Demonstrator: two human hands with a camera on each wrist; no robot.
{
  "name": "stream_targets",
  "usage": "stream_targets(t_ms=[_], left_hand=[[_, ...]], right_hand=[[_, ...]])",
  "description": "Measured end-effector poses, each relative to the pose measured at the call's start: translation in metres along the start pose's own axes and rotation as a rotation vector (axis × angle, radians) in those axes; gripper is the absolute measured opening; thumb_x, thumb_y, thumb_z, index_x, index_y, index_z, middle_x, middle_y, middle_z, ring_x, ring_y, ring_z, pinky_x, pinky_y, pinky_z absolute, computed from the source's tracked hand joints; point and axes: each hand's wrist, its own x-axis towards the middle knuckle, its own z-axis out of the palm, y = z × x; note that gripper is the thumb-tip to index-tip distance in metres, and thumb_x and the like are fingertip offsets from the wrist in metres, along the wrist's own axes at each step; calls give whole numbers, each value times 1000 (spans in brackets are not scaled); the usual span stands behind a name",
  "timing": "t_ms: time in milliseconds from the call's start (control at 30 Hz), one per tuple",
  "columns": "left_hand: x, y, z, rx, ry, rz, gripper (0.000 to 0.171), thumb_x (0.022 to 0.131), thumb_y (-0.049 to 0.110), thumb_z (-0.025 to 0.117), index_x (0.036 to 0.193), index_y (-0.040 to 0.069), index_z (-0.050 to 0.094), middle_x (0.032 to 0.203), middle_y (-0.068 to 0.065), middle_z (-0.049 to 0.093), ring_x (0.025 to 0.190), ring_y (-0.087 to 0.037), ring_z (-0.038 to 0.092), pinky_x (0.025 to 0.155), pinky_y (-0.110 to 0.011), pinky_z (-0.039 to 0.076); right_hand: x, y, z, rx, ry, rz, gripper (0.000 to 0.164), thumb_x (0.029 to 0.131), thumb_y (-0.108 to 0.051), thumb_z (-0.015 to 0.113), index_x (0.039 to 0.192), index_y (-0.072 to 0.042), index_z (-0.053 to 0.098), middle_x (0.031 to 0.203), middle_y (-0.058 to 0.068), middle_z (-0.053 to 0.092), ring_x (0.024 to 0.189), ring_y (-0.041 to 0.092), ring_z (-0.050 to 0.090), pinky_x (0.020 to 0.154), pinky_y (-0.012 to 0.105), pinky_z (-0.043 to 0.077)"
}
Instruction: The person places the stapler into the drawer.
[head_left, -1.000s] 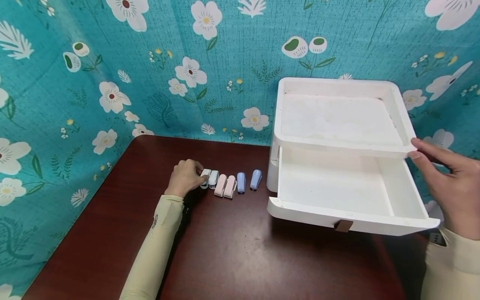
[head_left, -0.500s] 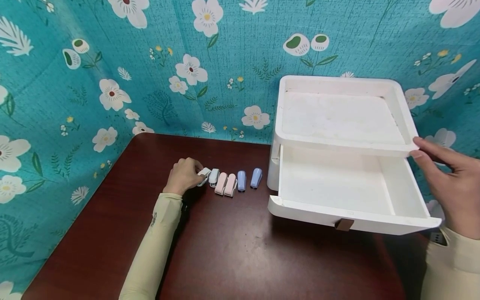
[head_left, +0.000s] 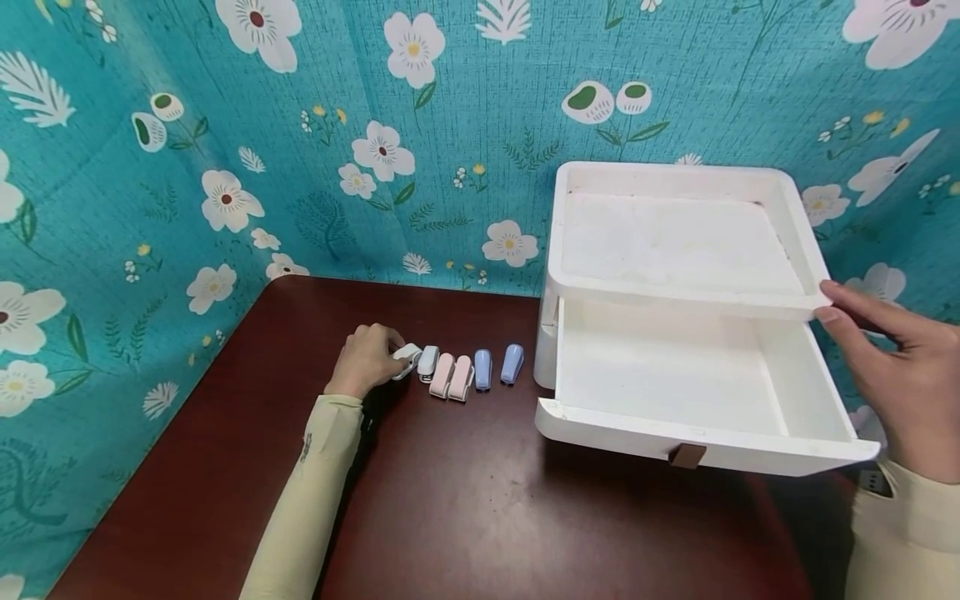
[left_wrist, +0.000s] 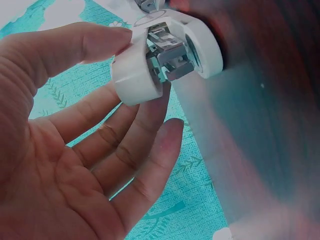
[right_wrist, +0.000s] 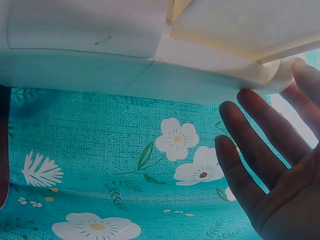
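My left hand (head_left: 363,360) pinches a white mini stapler (head_left: 408,357) between thumb and fingers. In the left wrist view the stapler (left_wrist: 137,75) shows its metal inner part, with the thumb on its near side. A pale grey-white stapler (head_left: 428,361) is right beside it. Two pink staplers (head_left: 451,377) and two blue staplers (head_left: 483,368) continue the row. My right hand (head_left: 900,350) holds the front right corner of a white drawer unit (head_left: 684,296) between thumb and forefinger. In the right wrist view its other fingers (right_wrist: 250,140) stretch straight beside the unit's side.
The unit's upper drawer (head_left: 667,367) is pulled out, with a brown tab (head_left: 687,455) on its front. A shallow tray (head_left: 675,233) forms the unit's top. Dark wooden table (head_left: 465,500) lies underneath, and a teal floral cloth (head_left: 450,167) hangs behind and at the left.
The white stapler in my left hand has turned from nearly in line with the others to a slant, its back end swinging left. The right hand stays at the corner.
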Motion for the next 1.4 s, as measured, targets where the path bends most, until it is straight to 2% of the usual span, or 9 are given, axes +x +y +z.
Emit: stream_targets(t_ms=[333,600,833,1000,1133,1400], left_hand=[[1,-4,-2,-12,60,37,25,85,20,79,104,3,78,94,-15,75,72,-24,63,61,-34,50],[1,0,-9,-16,137,72,25,85,20,80,104,4,79,96,-15,77,77,-25,65,69,-40,54],[-9,15,-17,-41,200,129,25,85,21,81,104,5,79,91,-12,76,72,-22,62,65,-37,53],[-19,28,-25,-56,242,178,26,84,20,82,104,4,79,94,-12,77,72,-22,63,65,-38,55],[-28,38,-31,-64,272,229,26,83,18,82,105,5,79,97,-12,78,74,-22,66,67,-39,56],[-39,58,-47,-95,332,353,21,81,15,80,101,7,80,94,-8,77,67,-17,60,62,-33,49]], right_hand=[[2,6,3,20,6,-25,37,101,-26,69,136,-39,66,143,-22,62,131,-6,59,114,36,41],[5,8,4,42,-4,-8,37,102,-25,68,136,-37,67,144,-21,62,133,-2,60,113,38,42],[5,10,4,47,-5,-10,37,101,-24,69,136,-35,68,144,-22,62,131,-4,60,113,36,42],[2,9,4,32,-12,19,37,102,-26,68,137,-37,67,144,-23,61,134,-2,59,114,39,41],[1,8,3,27,-6,5,37,102,-26,68,137,-36,67,143,-23,62,134,-3,59,114,38,41],[0,4,1,13,3,1,38,102,-27,68,137,-39,66,144,-23,60,134,-3,58,116,41,39]])
